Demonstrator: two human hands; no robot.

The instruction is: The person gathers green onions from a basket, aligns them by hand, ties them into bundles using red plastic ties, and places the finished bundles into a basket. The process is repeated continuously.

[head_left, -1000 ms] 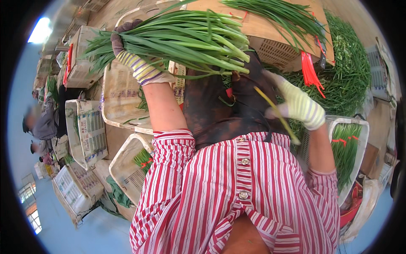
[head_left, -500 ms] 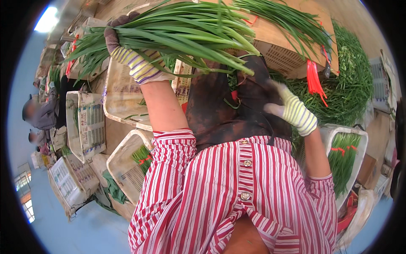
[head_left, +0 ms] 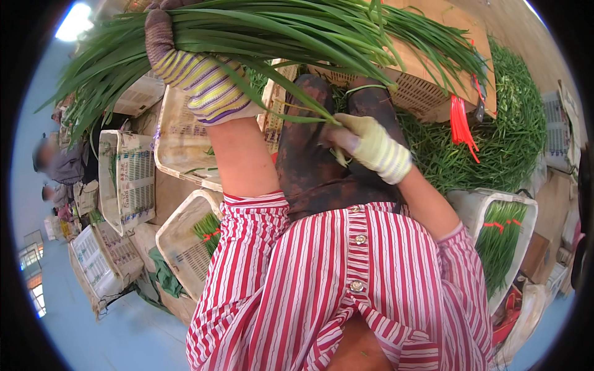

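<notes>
A large bunch of long green garlic chives (head_left: 272, 34) is gripped in my left hand (head_left: 204, 86), gloved in striped knit, its fingers wrapped round the stalks. The leaf tips fan out to the left and the pale stem ends point right. One loose chive (head_left: 299, 93) hangs below the bunch, and its end reaches the fingertips of my right hand (head_left: 374, 145). That hand, in a pale striped glove, is closed in a pinch on it over my lap, slightly blurred. Another bunch of chives (head_left: 433, 40) lies on a cardboard-topped surface (head_left: 421, 62) ahead to the right.
Red ties (head_left: 460, 127) hang off the surface's edge. A big heap of loose chives (head_left: 513, 123) lies at the right. White plastic crates (head_left: 127, 179) stand to my left, and one at right (head_left: 526, 247) holds tied bunches. Other people (head_left: 62, 161) are at the far left.
My right hand has moved left and inward, from beside my thigh to the loose chive, and has closed on its end. The bunch in my left hand has shifted slightly up and spread.
</notes>
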